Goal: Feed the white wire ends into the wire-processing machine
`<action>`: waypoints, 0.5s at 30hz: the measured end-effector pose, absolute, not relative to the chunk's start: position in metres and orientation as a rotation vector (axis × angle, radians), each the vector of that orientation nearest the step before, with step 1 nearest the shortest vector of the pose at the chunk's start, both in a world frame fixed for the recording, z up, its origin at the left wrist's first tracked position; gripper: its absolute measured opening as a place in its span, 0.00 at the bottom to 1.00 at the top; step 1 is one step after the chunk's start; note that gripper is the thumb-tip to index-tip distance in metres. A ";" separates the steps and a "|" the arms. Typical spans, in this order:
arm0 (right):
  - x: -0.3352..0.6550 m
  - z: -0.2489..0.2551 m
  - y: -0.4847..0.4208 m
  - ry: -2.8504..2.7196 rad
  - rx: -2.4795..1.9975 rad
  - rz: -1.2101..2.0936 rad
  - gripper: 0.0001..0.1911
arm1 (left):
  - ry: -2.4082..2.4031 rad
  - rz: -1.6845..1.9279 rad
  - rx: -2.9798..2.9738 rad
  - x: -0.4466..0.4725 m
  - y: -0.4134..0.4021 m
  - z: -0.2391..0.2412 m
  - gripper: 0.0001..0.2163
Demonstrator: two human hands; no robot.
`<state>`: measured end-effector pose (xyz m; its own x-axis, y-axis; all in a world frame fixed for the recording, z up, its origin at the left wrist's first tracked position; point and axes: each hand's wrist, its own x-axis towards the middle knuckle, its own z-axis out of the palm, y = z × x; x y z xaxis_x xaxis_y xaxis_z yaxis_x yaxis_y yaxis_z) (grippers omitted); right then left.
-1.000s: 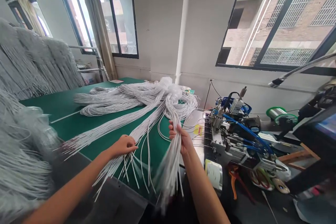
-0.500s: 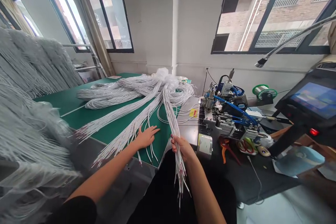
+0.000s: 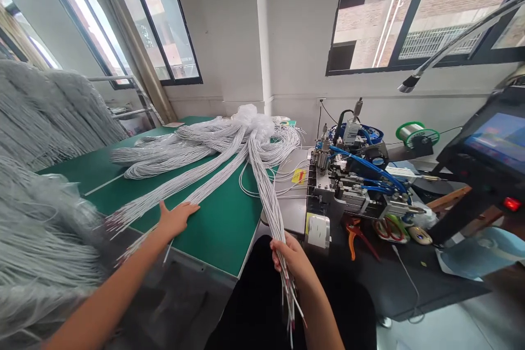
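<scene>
My right hand (image 3: pixel 292 258) grips a thin bunch of white wires (image 3: pixel 268 197) that runs from a big heap of wire bundles (image 3: pixel 229 139) down past the table's front edge; its ends hang below my fist. My left hand (image 3: pixel 176 217) lies flat, fingers spread, on another strand of white wires (image 3: pixel 192 197) on the green table (image 3: pixel 223 224), pressing it down near the front edge.
A machine with blue tubing (image 3: pixel 356 180) stands right of the green table, with orange-handled pliers (image 3: pixel 353 232) before it. A screen (image 3: pixel 498 142) is at the far right, a solder spool (image 3: pixel 414 132) behind. Grey wire bundles (image 3: pixel 45 191) hang at the left.
My right hand has pulled its wire bunch back toward me over the table edge. My left hand has swept the loose wires leftward and now rests flat on them.
</scene>
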<state>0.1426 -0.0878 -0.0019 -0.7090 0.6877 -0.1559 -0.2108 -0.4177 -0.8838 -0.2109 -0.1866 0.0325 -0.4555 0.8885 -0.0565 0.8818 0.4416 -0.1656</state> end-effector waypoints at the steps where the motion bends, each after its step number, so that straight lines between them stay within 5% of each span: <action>1: 0.145 -0.003 -0.089 -1.262 -0.713 2.156 0.14 | -2.615 0.216 -1.593 -0.204 -0.176 0.035 0.27; 9: 0.164 0.014 -0.100 -1.328 -0.707 2.099 0.16 | -1.467 -0.247 -2.454 -0.084 -0.064 0.030 0.31; 15: 0.183 0.020 -0.103 -1.388 -0.798 1.990 0.19 | -0.977 -0.529 -2.753 -0.034 -0.023 0.016 0.15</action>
